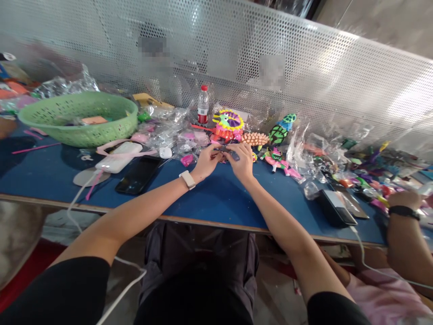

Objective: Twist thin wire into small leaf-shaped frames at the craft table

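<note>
My left hand (207, 161) and my right hand (242, 162) meet over the blue table (216, 198), both pinched on a small dark piece (227, 152) that I cannot make out clearly. A pale watch sits on my left wrist. Just beyond my fingers lie colourful toys: a yellow and purple round toy (227, 120), an orange spiky toy (254, 138), a green turtle-like toy (280, 128) and a pink and green figure (279, 161).
A green basket (79, 118) stands at the left, with a white power bank (119, 157) and a black phone (138, 174) near it. A small water bottle (203, 104) stands by the perforated screen. Clear bags and toys crowd the right, where another person's arm (404, 225) rests.
</note>
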Motion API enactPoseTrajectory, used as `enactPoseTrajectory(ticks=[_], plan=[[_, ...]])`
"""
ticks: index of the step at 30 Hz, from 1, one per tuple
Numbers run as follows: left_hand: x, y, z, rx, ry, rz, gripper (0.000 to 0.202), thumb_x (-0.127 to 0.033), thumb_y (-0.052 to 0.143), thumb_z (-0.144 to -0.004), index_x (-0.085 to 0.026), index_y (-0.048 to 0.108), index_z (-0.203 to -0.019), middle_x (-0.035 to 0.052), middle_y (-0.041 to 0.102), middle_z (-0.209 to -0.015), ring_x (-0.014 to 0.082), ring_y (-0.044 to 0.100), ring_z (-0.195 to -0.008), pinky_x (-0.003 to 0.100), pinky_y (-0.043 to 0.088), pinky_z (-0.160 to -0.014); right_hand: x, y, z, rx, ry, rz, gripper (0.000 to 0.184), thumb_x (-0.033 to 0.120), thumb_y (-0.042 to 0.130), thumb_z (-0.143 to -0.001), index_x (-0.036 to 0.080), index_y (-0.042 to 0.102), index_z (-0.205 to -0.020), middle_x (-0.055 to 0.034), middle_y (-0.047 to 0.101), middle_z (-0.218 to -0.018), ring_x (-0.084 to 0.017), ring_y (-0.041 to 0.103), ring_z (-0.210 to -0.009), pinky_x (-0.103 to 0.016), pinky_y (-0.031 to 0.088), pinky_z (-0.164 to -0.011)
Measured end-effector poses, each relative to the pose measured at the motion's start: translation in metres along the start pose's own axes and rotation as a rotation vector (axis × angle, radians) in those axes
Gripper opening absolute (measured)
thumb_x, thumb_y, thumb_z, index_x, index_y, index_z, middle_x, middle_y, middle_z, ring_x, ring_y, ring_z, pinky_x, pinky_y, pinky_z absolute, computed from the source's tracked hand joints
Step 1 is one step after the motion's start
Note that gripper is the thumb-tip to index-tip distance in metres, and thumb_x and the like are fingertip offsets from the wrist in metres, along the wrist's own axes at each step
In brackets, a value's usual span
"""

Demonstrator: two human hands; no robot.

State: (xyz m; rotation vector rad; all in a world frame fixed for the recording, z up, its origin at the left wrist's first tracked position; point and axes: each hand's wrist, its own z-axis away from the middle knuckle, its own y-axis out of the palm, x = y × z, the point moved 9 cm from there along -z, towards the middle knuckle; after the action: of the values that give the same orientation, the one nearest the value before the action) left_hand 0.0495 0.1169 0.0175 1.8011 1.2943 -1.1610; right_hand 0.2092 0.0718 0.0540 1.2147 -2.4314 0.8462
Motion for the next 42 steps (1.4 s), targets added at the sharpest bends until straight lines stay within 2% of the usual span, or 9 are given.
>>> enactPoseTrajectory(ticks=[5,8,14,17,19,22,25,34,42], plan=[[-0.005,-0.004,-0.001,-0.034,0.023,-0.013,0.024,-0.022,0.082,-0.098,-0.020,0.073,-0.120,0.0080,0.084,-0.107,0.0228,0.084,-0.100,0.036,0.070,-0.091,-0.002,0.001,-0.001,0.021,0.005,0.015,0.006,0.035,0.087,-0.101,0.038,0.090,-0.105,-0.0071,0.086,-0.126,-0.037,0.072,-0.124,-0.069,0.054,-0.124],[-0.003,-0.004,-0.001,-0.036,-0.001,0.041,0.027,-0.018,0.082,-0.094,-0.020,0.073,-0.119,0.0061,0.083,-0.104,0.0226,0.083,-0.100,0.036,0.070,-0.093,-0.002,0.002,-0.002,0.036,-0.001,0.000,0.010,0.033,0.084,-0.101,0.039,0.091,-0.105,-0.0065,0.087,-0.126,-0.037,0.072,-0.122,-0.071,0.053,-0.124],[-0.001,-0.008,-0.003,-0.050,-0.016,0.048,0.024,-0.034,0.086,-0.102,-0.021,0.070,-0.113,0.0057,0.082,-0.096,0.0215,0.082,-0.090,0.036,0.070,-0.088,0.002,0.003,-0.001,0.076,0.018,-0.067,0.013,0.035,0.083,-0.100,0.038,0.090,-0.111,-0.0067,0.088,-0.128,-0.038,0.072,-0.129,-0.075,0.048,-0.131],[-0.001,-0.008,-0.004,-0.033,-0.023,0.050,0.031,-0.041,0.088,-0.103,-0.021,0.068,-0.115,0.0055,0.083,-0.096,0.0222,0.084,-0.090,0.040,0.071,-0.095,-0.005,-0.003,-0.001,-0.011,0.084,-0.126,0.030,0.049,0.088,-0.097,0.034,0.086,-0.123,-0.0101,0.086,-0.133,-0.037,0.071,-0.137,-0.068,0.054,-0.129],[-0.003,-0.005,-0.004,-0.012,-0.013,0.058,0.032,-0.043,0.088,-0.104,-0.022,0.068,-0.117,0.0060,0.085,-0.099,0.0238,0.086,-0.094,0.045,0.071,-0.102,-0.018,-0.003,-0.001,-0.069,0.171,-0.209,0.047,0.066,0.089,-0.094,0.032,0.083,-0.125,-0.0115,0.085,-0.133,-0.034,0.075,-0.132,-0.059,0.064,-0.117],[-0.005,-0.002,-0.004,0.008,0.007,0.060,0.031,-0.040,0.089,-0.102,-0.022,0.069,-0.118,0.0070,0.087,-0.102,0.0262,0.088,-0.099,0.048,0.072,-0.105,-0.037,0.015,0.000,0.020,0.287,-0.386,0.067,0.088,0.085,-0.087,0.030,0.080,-0.119,-0.0101,0.086,-0.117,-0.029,0.082,-0.107,-0.050,0.071,-0.096],[-0.005,-0.001,-0.004,0.016,0.009,0.032,0.031,-0.038,0.090,-0.101,-0.021,0.069,-0.116,0.0076,0.086,-0.101,0.0267,0.087,-0.096,0.045,0.073,-0.098,-0.046,0.027,0.001,0.093,0.340,-0.477,0.076,0.096,0.085,-0.081,0.028,0.079,-0.115,-0.0093,0.087,-0.108,-0.028,0.083,-0.097,-0.048,0.072,-0.088],[-0.018,0.000,0.003,0.015,0.071,-0.123,0.020,-0.037,0.082,-0.104,-0.020,0.077,-0.114,0.0074,0.086,-0.098,0.0258,0.085,-0.092,0.039,0.071,-0.089,-0.042,0.022,0.002,0.092,0.346,-0.481,0.068,0.090,0.089,-0.081,0.027,0.082,-0.105,-0.0062,0.085,-0.100,-0.026,0.081,-0.092,-0.043,0.071,-0.082],[-0.040,-0.007,0.004,-0.016,0.254,-0.361,0.034,-0.052,0.074,-0.109,-0.021,0.085,-0.099,0.0082,0.090,-0.100,0.0259,0.081,-0.090,0.036,0.064,-0.086,-0.037,0.016,0.000,0.042,0.345,-0.404,0.063,0.087,0.085,-0.087,0.025,0.079,-0.088,-0.0041,0.078,-0.084,-0.022,0.071,-0.081,-0.036,0.061,-0.073]])
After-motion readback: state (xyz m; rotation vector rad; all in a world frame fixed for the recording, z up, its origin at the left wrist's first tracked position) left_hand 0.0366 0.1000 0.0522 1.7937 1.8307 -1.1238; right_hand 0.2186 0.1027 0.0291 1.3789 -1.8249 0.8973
